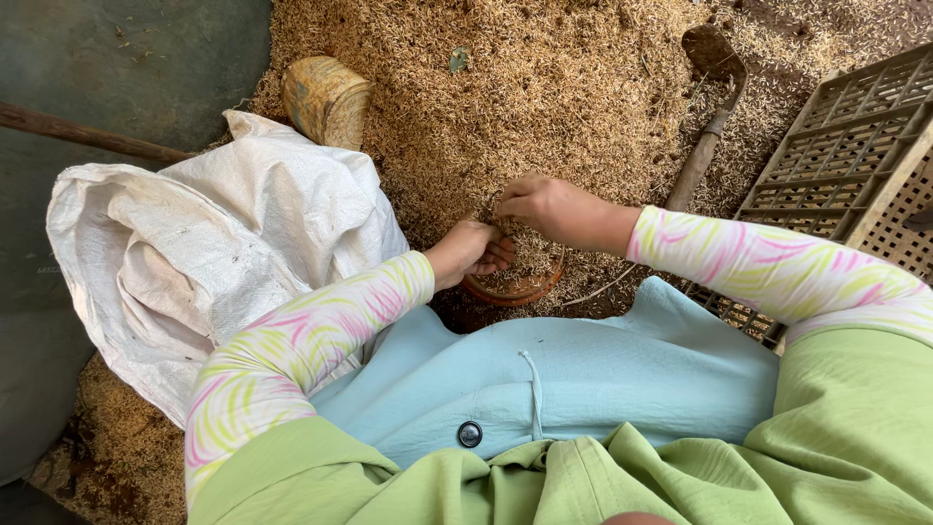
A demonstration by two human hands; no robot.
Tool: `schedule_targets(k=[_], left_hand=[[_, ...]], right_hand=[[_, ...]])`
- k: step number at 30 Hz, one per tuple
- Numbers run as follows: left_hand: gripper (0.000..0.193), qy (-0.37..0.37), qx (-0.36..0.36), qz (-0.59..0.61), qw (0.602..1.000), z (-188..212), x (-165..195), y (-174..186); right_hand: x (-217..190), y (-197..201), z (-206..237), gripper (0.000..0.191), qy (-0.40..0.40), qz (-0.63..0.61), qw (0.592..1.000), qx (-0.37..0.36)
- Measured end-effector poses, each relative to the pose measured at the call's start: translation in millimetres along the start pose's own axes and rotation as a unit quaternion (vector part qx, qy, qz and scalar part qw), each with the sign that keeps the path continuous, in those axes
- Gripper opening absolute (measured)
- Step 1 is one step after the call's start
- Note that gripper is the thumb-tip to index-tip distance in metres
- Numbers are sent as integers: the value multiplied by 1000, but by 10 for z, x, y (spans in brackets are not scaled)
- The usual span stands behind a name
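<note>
Left hand (pixel 473 251): cupped, pressing husk into the pot.
Right hand (pixel 544 206): at 12 o'clock, fingers curled, raking rice husk (pixel 544 87).
Clay pot (pixel 515 289): likely rigid and brittle; grip by rim.

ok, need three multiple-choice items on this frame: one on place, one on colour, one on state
1. Where does the white sack lie?
A. by the person's left arm
B. on the crate
C. over the hoe

2. What colour is the pot under the hands?
A. blue
B. reddish brown
C. white

3. What is in the pot?
A. water
B. nothing
C. husks

Answers:
1 A, it lies beside the left sleeve, far from the plastic crate and the hoe.
2 B, its rim shows reddish brown.
3 C, the left hand and right hand press husks piled in it.
</note>
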State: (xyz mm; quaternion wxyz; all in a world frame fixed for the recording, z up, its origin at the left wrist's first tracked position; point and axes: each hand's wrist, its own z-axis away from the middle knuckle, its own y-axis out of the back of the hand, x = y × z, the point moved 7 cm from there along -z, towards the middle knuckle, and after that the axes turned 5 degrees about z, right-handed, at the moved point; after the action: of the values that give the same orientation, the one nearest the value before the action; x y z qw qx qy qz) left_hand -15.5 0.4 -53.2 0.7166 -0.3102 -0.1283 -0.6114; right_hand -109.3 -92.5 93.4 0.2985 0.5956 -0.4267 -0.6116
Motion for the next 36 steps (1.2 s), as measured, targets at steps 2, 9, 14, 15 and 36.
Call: schedule_targets(k=[2, 9, 14, 15, 36], left_hand=[[33, -7, 0, -1, 1000, -14, -11, -10], [34, 13, 19, 14, 1000, 59, 36, -34], [36, 76, 7, 42, 996, 204, -2, -109], [36, 73, -3, 44, 996, 206, 6, -130], [36, 12, 2, 61, 998, 116, -11, -37]], right_hand=[[-81, -99, 33, 34, 47, 77, 996, 23], [98, -76, -130, 25, 27, -12, 999, -39], [355, 101, -20, 27, -173, -114, 977, -40], [268, 120, -15, 29, -130, -102, 986, -25], [-30, -111, -110, 26, 90, 6, 995, 31]])
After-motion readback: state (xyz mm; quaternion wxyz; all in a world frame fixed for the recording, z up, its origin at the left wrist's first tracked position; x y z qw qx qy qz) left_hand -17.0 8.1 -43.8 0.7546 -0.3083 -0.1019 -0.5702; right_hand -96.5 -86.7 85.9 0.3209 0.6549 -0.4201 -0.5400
